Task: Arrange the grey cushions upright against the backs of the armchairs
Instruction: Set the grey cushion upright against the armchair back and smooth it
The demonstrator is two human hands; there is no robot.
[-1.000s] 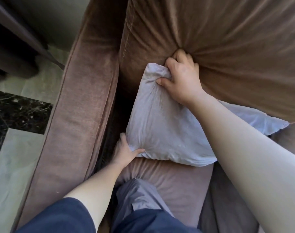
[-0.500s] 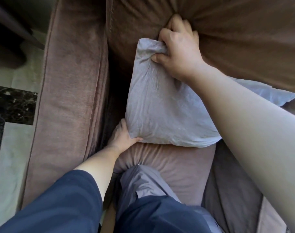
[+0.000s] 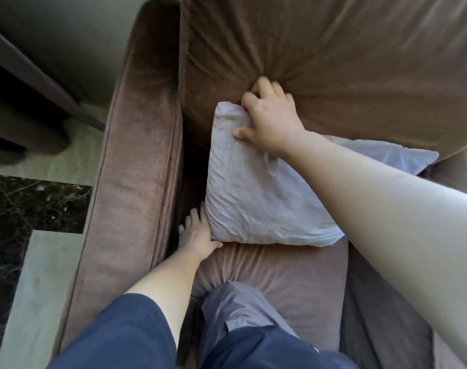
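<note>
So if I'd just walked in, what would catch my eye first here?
Probably the pale grey cushion in the middle, leaning against the brown back cushion of the armchair. The right hand grips its top corner, pressing into the back, while the left hand holds its lower corner beside the armrest.

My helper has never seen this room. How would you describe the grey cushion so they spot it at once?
Find the brown velvet armchair, then its back. Leaning there on the seat is the grey cushion, the left hand at its lower corner and the right hand gripping its top. It is the only pale, crinkled thing on the brown upholstery.
</note>
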